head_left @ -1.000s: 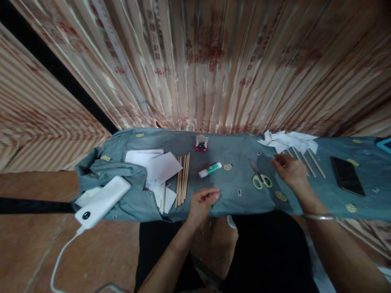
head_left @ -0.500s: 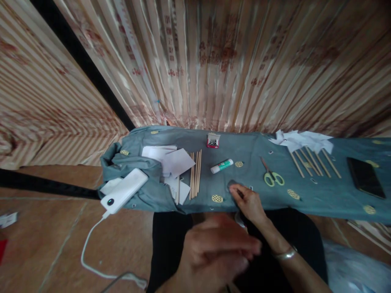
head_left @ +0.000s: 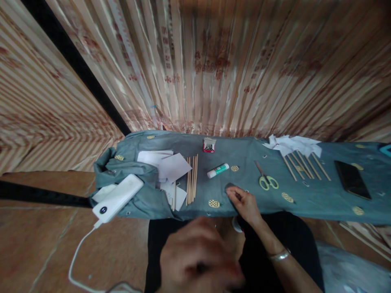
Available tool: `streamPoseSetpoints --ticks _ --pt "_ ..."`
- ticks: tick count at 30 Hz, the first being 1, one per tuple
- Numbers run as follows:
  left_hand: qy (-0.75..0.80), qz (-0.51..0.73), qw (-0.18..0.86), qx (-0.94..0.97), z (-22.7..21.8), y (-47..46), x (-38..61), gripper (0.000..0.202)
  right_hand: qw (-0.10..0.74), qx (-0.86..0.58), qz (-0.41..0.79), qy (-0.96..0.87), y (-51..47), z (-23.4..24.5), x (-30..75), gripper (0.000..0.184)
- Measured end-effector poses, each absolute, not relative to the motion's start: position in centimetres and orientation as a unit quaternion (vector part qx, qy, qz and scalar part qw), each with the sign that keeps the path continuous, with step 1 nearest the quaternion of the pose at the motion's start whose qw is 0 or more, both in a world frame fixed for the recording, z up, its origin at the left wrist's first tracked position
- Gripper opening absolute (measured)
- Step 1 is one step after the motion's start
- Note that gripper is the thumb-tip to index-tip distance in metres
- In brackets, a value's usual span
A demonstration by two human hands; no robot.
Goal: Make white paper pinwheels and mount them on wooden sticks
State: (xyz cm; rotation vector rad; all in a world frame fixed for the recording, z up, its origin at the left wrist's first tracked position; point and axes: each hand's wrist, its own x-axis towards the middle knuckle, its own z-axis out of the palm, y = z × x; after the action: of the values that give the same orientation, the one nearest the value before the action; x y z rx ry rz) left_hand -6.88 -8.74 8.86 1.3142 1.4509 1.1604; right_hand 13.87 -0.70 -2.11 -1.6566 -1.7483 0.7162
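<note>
My right hand (head_left: 246, 204) rests on the near edge of the grey-blue cloth (head_left: 320, 199), fingers curled together with their tips pressed at a small dark spot in the fabric; what they pinch is too small to make out. A metal bangle sits on that wrist. My left hand (head_left: 198, 258) is raised close to the camera at the bottom middle, smeared by motion, its fingers unreadable. A glue stick (head_left: 218, 170) lies just beyond the right hand, and green-handled scissors (head_left: 265, 179) lie to its right.
Wooden sticks (head_left: 192, 185) and white paper sheets (head_left: 165, 167) lie at left; more sticks (head_left: 305, 166) under paper scraps (head_left: 293, 143) at right. A small red box (head_left: 209, 145), a dark phone (head_left: 351, 179), a white power bank (head_left: 117, 198) with cable (head_left: 77, 260). Curtain behind.
My right hand came back from the sticks at right to the cloth's near edge. My left hand left the cloth and rose toward the camera, now blurred.
</note>
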Motion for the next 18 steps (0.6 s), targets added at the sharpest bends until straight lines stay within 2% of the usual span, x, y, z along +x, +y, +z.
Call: streamPoseSetpoints --ticks 2,4,8,12,18 --pt "0.556 0.503 0.365 0.552 7.4 -6.5 -8.0 0.026 0.305 -0.625 0.278 -0.662 -0.7 -2.2 14.0 0.028" --pt "0.581 0.521 0.233 0.58 5.3 -3.9 -9.4 0.015 0.303 -0.623 0.284 -0.663 -0.6 -2.3 14.1 0.029" --pt "0.675 0.396 0.07 0.618 1.1 0.4 -11.7 0.024 0.304 -0.615 0.282 -0.67 -0.6 -2.3 14.2 0.028" --pt "0.699 0.3 0.025 0.649 -0.4 2.0 -12.8 0.033 0.301 -0.614 0.28 -0.674 -0.6 -2.3 14.2 0.028" --pt "0.687 0.245 0.025 0.684 -1.2 2.8 -13.3 0.023 0.295 -0.609 0.282 -0.68 -0.5 -2.2 14.4 0.027"
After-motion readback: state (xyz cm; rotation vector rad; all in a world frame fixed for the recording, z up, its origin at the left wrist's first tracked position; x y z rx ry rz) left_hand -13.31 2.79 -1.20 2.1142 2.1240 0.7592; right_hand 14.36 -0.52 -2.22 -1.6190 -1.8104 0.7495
